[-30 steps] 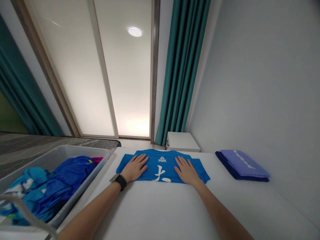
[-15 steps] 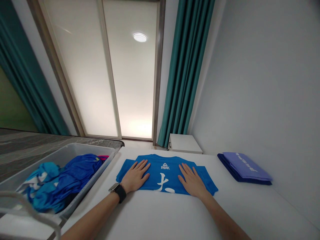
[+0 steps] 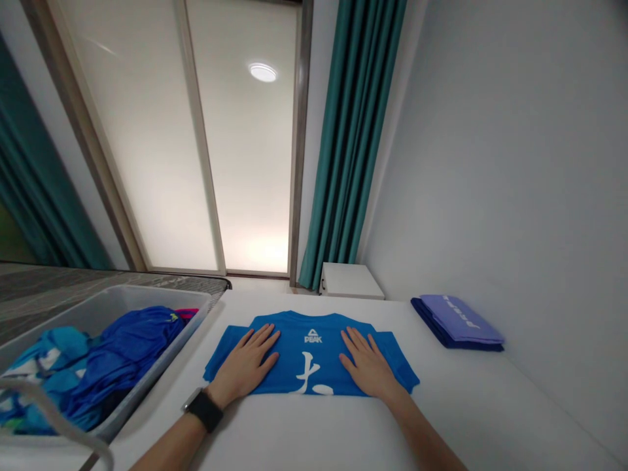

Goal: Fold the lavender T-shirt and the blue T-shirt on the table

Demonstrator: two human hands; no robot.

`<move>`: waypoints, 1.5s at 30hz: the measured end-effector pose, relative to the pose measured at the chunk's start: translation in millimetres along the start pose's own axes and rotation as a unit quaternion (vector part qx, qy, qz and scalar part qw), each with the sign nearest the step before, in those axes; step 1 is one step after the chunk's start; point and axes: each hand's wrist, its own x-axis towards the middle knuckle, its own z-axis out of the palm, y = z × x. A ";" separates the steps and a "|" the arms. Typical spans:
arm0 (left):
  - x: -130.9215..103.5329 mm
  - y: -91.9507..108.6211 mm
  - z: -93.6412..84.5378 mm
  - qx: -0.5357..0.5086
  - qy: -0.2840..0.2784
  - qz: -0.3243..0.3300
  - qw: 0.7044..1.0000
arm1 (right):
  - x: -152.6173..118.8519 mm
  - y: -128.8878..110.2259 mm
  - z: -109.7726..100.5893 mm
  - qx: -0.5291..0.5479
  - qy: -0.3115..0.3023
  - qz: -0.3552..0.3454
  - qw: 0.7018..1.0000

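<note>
A blue shirt (image 3: pixel 318 362) with white "PEAK" lettering and a white character lies folded across a white table (image 3: pixel 294 435), its sleeves out to both sides. My left hand (image 3: pixel 248 366), below a dark watch on the wrist, rests flat on the shirt's left part with fingers spread. On the right part lies my right hand (image 3: pixel 367 366), palm down, its fingers spread too. Neither hand grips the cloth.
A grey plastic bin (image 3: pixel 184 347) with crumpled blue clothes (image 3: pixel 130 347) stands at the left. Folded purple and navy garments (image 3: pixel 458 320) lie at the table's right. A white cabinet (image 3: pixel 350 281) and a teal curtain (image 3: pixel 348 150) are beyond the table.
The view has shifted a little, so the bin and folded garments sit further left. The shirt appears nearer, with both hands still flat on it.
</note>
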 end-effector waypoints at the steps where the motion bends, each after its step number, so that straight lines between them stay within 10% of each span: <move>1: 0.8 -3.0 -1.0 -0.001 0.006 -0.014 1.000 | -0.4 -0.6 0.3 0.001 0.002 0.003 1.000; 11: 7.9 -54.4 -3.3 -0.093 0.089 -0.114 0.985 | 4.1 49.2 13.6 -0.020 0.108 0.092 0.990; 22: 6.6 -52.1 -14.6 -0.211 0.111 -0.094 0.967 | 17.9 78.9 17.0 0.161 0.215 0.028 0.963; 45: 29.9 -51.7 -13.6 -0.190 0.053 -0.148 0.969 | 28.2 72.0 -3.9 0.314 0.187 0.067 0.928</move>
